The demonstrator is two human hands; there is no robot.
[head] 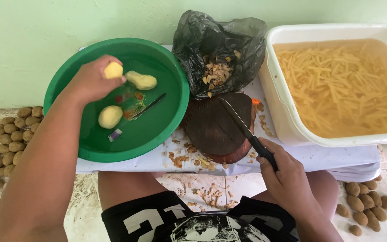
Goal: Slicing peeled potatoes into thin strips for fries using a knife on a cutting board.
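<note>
My left hand (90, 80) reaches over the green basin (113, 154) and grips a peeled yellow potato (113, 70). Two more peeled potatoes (141, 80) (110, 116) lie in the basin's water, beside a peeler (148, 106) that rests on the bottom. My right hand (283, 172) holds a black-handled knife (240, 121), its blade lying across the dark round wooden cutting board (211, 125) in the middle of the table.
A black plastic bag (220, 49) of potato peels stands behind the board. A white tub (337, 85) of cut potato sticks in water sits at right. Unpeeled potatoes (7, 143) (370, 208) are heaped on the floor on both sides. Peel scraps litter the white table edge (166, 161).
</note>
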